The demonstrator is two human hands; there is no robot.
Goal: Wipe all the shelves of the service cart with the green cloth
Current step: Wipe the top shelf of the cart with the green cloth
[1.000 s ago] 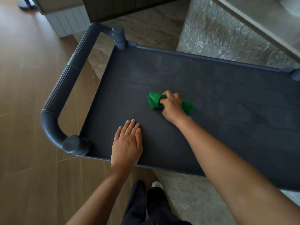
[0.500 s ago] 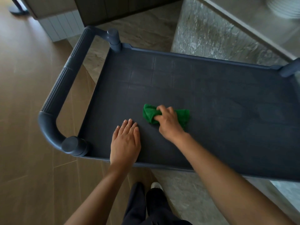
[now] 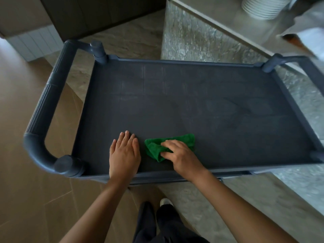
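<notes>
The dark blue service cart's top shelf (image 3: pixel 201 102) fills the middle of the head view. A crumpled green cloth (image 3: pixel 182 140) lies on it near the front edge. My right hand (image 3: pixel 178 155) presses down on the cloth, fingers curled over its near side. Just left of the cloth, my left hand (image 3: pixel 124 155) rests flat on the shelf, fingers together, holding nothing. The lower shelves are hidden under the top one.
The cart's ribbed handle (image 3: pixel 43 109) curves around its left end. A stone counter (image 3: pixel 210 37) stands right behind the cart, with a stack of white plates (image 3: pixel 263 7) on top. Wood floor lies to the left. My legs and a shoe (image 3: pixel 165 201) show below.
My right hand has dragged the cloth from mid-shelf toward the front edge, closer to my left hand. The left hand has stayed put. The view has pulled back, showing the whole shelf.
</notes>
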